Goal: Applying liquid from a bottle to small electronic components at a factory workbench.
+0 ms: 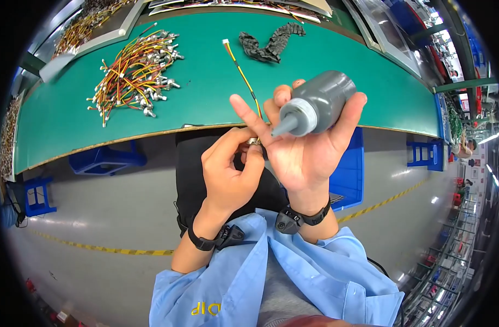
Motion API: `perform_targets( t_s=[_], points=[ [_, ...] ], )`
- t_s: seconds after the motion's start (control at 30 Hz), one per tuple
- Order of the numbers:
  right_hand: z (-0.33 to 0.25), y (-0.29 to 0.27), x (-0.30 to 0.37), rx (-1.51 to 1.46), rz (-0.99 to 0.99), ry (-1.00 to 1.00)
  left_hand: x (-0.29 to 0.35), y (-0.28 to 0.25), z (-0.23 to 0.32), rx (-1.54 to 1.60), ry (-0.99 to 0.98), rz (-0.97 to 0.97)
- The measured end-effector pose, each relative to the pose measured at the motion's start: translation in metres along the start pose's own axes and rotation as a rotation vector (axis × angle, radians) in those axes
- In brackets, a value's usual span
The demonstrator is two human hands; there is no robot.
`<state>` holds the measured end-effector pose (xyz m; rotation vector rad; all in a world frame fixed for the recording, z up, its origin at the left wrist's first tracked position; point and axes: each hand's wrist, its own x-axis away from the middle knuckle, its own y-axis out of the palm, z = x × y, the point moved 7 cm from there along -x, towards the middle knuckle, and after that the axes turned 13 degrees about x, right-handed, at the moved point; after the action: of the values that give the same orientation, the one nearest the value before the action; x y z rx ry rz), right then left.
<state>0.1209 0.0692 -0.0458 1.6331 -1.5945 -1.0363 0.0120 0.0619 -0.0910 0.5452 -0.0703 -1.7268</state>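
My left hand is closed in a pinch on a small metal-ended part near the table's front edge. From beside that part a cable of red, yellow and black wires runs away across the table to a white plug. My right hand, palm up, holds a dark grey squeeze bottle between thumb and fingers. The bottle lies tilted, its pointed nozzle toward the left, just above and right of the metal part. One finger of the right hand stretches out left, behind the cable.
A pile of similar wired parts lies on the green table at left. A crumpled black strip lies farther back. Below the table edge stand a blue bin at right and a blue stool at left.
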Motion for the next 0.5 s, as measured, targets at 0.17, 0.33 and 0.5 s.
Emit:
perform_targets(
  t_s=[0.17,0.33,0.5],
  points=[
    [0.001,-0.003,0.001,0.079,-0.077,-0.003,0.005,-0.003,0.0,0.042,0.026,-0.034],
    [0.002,-0.011,-0.001,0.038,-0.033,0.061,0.008,-0.002,0.0,0.126,0.075,-0.064],
    [-0.013,-0.013,-0.001,0.102,-0.01,-0.142,0.012,0.002,0.005,0.334,0.042,-0.095]
  ],
)
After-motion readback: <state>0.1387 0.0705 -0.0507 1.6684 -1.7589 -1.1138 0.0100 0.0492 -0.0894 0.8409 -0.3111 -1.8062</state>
